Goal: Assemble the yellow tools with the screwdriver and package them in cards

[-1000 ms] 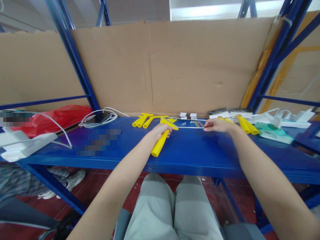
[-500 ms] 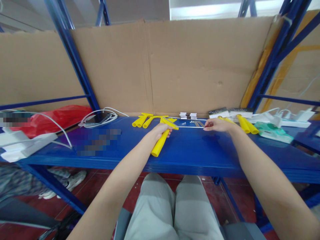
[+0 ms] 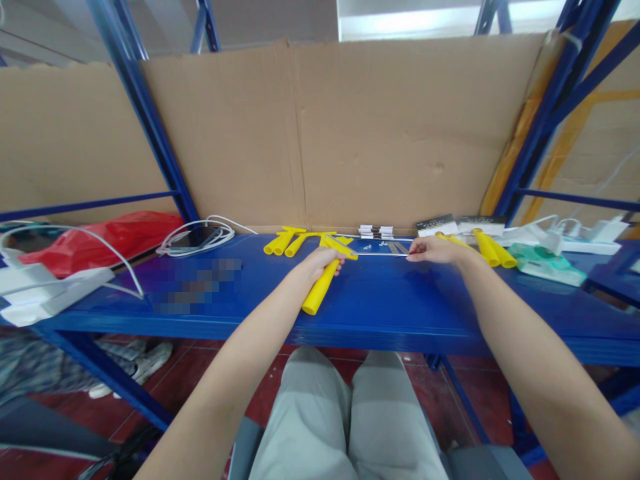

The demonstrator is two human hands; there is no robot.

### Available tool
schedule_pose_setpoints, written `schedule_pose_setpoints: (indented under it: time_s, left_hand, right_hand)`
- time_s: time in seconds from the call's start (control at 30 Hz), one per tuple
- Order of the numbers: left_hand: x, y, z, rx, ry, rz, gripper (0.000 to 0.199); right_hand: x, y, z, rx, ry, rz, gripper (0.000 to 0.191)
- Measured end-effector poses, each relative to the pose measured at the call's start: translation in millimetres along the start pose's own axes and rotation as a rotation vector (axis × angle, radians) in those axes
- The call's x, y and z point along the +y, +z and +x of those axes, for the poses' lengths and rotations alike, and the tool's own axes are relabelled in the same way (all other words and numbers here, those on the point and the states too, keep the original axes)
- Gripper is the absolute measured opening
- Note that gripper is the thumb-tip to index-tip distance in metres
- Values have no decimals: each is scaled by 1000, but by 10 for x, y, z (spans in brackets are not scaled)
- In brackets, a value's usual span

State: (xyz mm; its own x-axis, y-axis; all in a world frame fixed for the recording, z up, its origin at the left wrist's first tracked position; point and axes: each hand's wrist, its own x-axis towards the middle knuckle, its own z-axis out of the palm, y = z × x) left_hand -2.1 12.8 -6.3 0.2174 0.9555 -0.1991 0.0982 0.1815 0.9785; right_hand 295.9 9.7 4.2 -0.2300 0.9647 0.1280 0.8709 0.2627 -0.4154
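My left hand (image 3: 326, 260) is wrapped round a yellow T-shaped handle (image 3: 319, 293), whose thick round grip points toward the front edge of the blue table (image 3: 390, 307). From the handle's crosspiece a thin pale rod (image 3: 381, 254) runs to the right. My right hand (image 3: 428, 251) pinches the far end of that rod between thumb and fingertips. Just behind the rod lie flat grey strips (image 3: 397, 247) and small pale bits (image 3: 369, 247). Similar yellow handles (image 3: 295, 245) rest to the left of my left hand.
Small white stacked pieces (image 3: 376, 231) stand by the cardboard wall (image 3: 380, 133). On the right are more yellow handles (image 3: 493, 250), a green-and-white packet (image 3: 547, 265) and a power strip (image 3: 590, 246). A red bag (image 3: 110, 240) and coiled white cable (image 3: 197, 237) lie at left.
Both my hands keep their places on the handle and rod. At the far left, the dark thing by the red bag has shifted away and the white cable there has moved.
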Motion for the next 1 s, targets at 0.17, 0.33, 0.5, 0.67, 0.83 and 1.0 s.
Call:
schedule_pose_setpoints:
  time_s: [0.17,0.33,0.5,0.67,0.83,1.0]
  left_hand:
    - [5,12,-24,14,10,5,18]
    - [2,25,-38,36,32,25,18]
    - [-13,33,-47,81,106,112,21]
    - [-5,33,-52,161,127,184,16]
    - [21,41,-84,217,128,269,17]
    - [54,38,-131,249,128,317,18]
  right_hand:
    - [-33,-3,-20,11,-4,7,28]
    - [-65,-17,-9,71,-30,-63,24]
    - [-160,-23,-3,110,-57,-106,17]
    - [-331,-35,-55,187,-67,-220,15]
    - [-456,-52,-116,191,-73,-304,19]
    - [-478,-44,-136,129,-86,-324,28]
